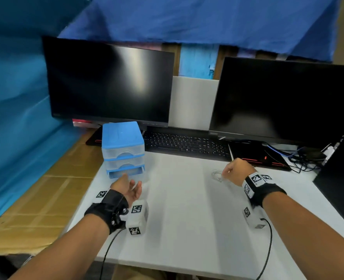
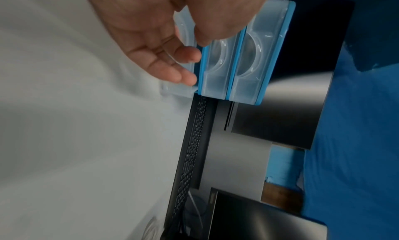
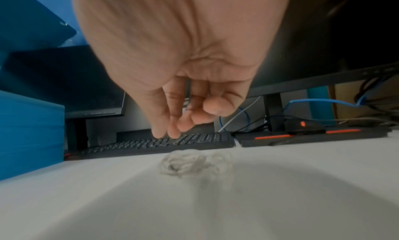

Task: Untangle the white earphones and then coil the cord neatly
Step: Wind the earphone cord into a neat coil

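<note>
A white table (image 1: 177, 209) is seen from above in the head view, with two forearms reaching in from the bottom edge. At centre right of the frame, the white earphones (image 1: 217, 175) lie in a small tangled bundle on the table, just left of the right hand (image 1: 237, 171). In the right wrist view the earphones (image 3: 194, 163) lie below the loosely curled fingers (image 3: 172, 114), apart from them; the grip is relaxed and nothing is held. At centre left, the left hand (image 1: 129, 188) is at the slightly pulled-out bottom drawer of a blue drawer unit (image 1: 123, 146). In the left wrist view its fingers (image 2: 172, 69) are nearly straight against the clear drawer (image 2: 179, 88), the grip wide. Two dark monitors (image 1: 110, 81) and a black keyboard (image 1: 185, 142) are set behind
</note>
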Action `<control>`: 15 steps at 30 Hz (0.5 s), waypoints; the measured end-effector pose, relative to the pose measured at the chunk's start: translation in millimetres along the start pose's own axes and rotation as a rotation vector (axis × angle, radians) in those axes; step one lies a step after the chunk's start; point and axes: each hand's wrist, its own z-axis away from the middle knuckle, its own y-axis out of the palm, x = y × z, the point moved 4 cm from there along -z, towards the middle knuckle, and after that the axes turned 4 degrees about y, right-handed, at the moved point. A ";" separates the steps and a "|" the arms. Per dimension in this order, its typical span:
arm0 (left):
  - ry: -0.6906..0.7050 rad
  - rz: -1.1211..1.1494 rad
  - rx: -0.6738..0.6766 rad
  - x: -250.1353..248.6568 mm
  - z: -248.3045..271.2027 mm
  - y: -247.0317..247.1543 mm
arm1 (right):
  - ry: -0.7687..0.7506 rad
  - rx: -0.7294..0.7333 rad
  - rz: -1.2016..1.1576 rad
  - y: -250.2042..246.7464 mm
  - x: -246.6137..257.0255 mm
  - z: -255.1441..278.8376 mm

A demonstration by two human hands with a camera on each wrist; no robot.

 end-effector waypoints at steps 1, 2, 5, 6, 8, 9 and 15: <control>-0.012 -0.011 0.010 3.1 1.6 -2.4 | 0.006 0.009 0.011 6.6 2.2 -0.9; -0.026 -0.012 0.016 6.7 2.4 -4.9 | 0.029 0.015 0.035 12.4 5.2 -1.2; -0.085 0.004 0.042 18.5 7.5 -9.0 | 0.095 0.004 0.131 26.0 12.8 -3.9; -0.093 0.006 0.043 21.0 9.3 -10.0 | 0.105 -0.007 0.149 28.8 15.8 -5.1; -0.086 0.012 0.037 22.7 11.2 -10.9 | 0.123 -0.043 0.156 31.6 20.2 -8.1; -0.086 0.014 0.038 22.9 11.2 -11.4 | 0.125 -0.061 0.165 31.4 22.9 -8.4; -0.065 0.026 -0.008 21.0 16.2 -12.7 | 0.063 -0.003 0.284 30.8 36.4 -3.7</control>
